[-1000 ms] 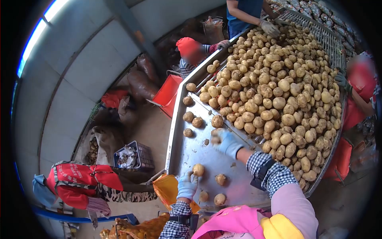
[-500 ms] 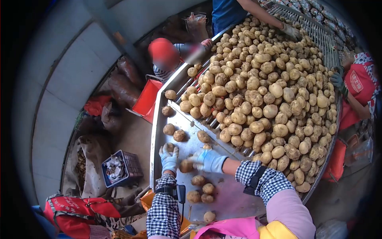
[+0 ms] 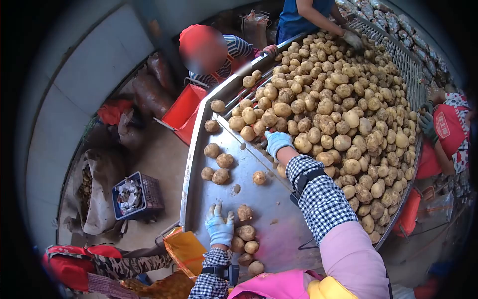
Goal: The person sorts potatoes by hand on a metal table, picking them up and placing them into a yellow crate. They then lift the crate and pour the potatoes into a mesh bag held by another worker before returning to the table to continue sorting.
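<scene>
Pale blue gloves cover both of my hands. My left hand (image 3: 219, 229) is low on the metal table (image 3: 284, 219), fingers spread, beside a brown potato (image 3: 245, 212) and several others near the front edge. Stretched forward, my right hand (image 3: 278, 143) is at the lower left edge of the large potato pile (image 3: 343, 114). Its fingers are bent near potatoes, and what they hold, if anything, is hidden. Several loose potatoes (image 3: 224, 160) lie along the table's left side.
A person in a red cap (image 3: 203, 47) stands beyond the left rim. Another's gloved hand (image 3: 352, 40) touches the pile's far end; a third person (image 3: 448, 124) is at the right. A blue crate (image 3: 137, 196) and red bin (image 3: 184, 112) are at the left.
My right hand has moved forward to the pile from the loose potatoes. My left hand has moved down the table, and a few potatoes there lie nearer the front edge. The view has shifted.
</scene>
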`<state>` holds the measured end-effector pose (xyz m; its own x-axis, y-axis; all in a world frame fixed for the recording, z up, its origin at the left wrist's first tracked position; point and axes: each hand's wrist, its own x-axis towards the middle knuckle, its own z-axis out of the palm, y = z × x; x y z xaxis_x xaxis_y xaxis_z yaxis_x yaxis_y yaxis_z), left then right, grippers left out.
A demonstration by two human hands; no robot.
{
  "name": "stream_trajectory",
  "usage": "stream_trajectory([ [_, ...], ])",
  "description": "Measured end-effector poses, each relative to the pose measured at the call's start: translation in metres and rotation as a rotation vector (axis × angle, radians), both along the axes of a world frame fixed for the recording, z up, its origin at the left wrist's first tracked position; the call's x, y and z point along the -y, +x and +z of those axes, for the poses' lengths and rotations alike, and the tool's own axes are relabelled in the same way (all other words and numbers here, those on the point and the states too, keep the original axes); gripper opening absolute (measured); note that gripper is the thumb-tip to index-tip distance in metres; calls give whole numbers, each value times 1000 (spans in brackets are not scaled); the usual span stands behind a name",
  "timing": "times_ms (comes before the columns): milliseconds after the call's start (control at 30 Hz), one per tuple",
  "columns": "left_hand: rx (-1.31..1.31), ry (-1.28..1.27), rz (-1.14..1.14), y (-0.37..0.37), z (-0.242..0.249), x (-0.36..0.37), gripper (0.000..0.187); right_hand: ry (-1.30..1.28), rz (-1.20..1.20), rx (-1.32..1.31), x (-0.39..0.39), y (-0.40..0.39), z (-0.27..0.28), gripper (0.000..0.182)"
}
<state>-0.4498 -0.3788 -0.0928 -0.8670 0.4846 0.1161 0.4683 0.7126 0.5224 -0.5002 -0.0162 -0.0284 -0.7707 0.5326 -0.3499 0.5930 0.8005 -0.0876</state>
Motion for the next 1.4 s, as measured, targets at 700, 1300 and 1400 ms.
stream_trajectory([
  [700, -59, -192, -665, 30, 33, -109, 67, 291, 128, 18, -15, 40, -23, 32],
  [1300, 430, -291, -332, 52, 12, -57, 50, -192, 59, -324, 66, 107, -16, 31],
  [1400, 1282, 665, 98, 60, 26, -34, 38, -621, -61, -639, 124, 126, -3, 30],
])
